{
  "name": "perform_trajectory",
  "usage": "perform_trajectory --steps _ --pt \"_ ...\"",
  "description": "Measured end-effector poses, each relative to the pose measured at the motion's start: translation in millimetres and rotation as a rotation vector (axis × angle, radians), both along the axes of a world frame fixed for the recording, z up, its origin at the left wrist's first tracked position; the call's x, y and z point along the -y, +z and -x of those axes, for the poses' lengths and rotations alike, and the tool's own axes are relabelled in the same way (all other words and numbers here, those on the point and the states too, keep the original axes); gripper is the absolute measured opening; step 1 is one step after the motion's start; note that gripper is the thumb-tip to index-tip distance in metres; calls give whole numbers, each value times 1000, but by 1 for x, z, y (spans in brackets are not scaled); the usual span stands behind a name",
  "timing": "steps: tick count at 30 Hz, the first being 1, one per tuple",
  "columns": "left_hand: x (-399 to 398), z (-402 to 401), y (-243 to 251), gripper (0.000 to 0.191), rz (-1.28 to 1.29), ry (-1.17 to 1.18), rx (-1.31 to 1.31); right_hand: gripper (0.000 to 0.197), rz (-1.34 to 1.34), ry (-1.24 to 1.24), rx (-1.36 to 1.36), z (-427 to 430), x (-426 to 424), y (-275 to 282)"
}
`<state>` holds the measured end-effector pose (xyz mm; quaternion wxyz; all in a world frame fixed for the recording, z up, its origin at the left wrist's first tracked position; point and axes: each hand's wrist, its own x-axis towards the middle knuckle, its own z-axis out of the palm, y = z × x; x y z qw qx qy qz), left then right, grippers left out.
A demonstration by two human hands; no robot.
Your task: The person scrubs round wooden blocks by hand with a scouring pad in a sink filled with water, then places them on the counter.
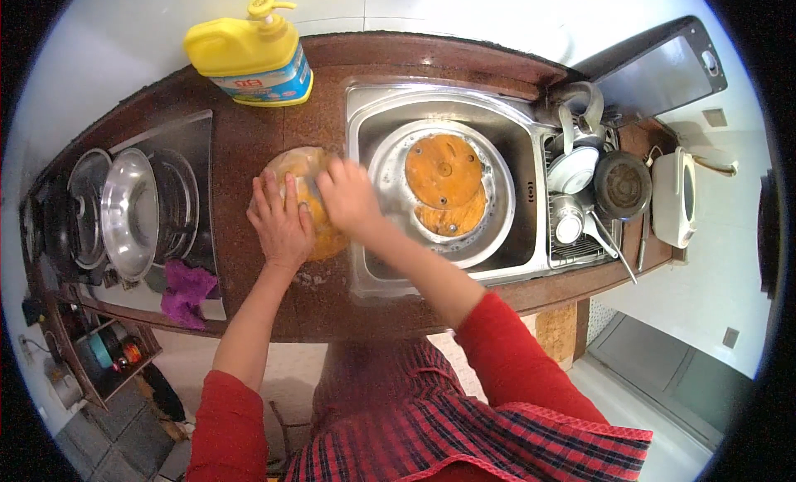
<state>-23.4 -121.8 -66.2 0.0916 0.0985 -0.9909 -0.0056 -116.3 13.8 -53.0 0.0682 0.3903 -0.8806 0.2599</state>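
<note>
On the brown countertop left of the sink lies a round wooden piece [323, 242], orange-brown and partly wet or soapy. My left hand [283, 217] presses flat on it with the fingers spread. My right hand [348, 196] is closed over its right side, blurred; what it grips is hard to make out. Two more round wooden pieces, an upper disc [435, 164] with small studs and a lower one [466, 217] partly under it, rest in a metal basin [507, 199] with suds inside the sink [354, 124].
A yellow pump bottle [249, 52] stands behind my hands. At left are a stove [202, 140], a steel bowl [130, 214] and a purple cloth [186, 292]. Right of the sink, a dish rack [563, 255] holds bowls and pots, near a dark round pan [622, 184].
</note>
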Motion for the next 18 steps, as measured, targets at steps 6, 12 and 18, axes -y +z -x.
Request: perform_trajectory --steps 6,12,18 --pt "-7 -2 1 61 21 63 27 20 30 26 -24 -40 -27 -8" --pt "-21 2 -2 61 79 138 21 18 144 2 -19 60 17 -1" --pt "-17 -2 2 62 39 169 50 13 3 51 41 -45 -24 -11"
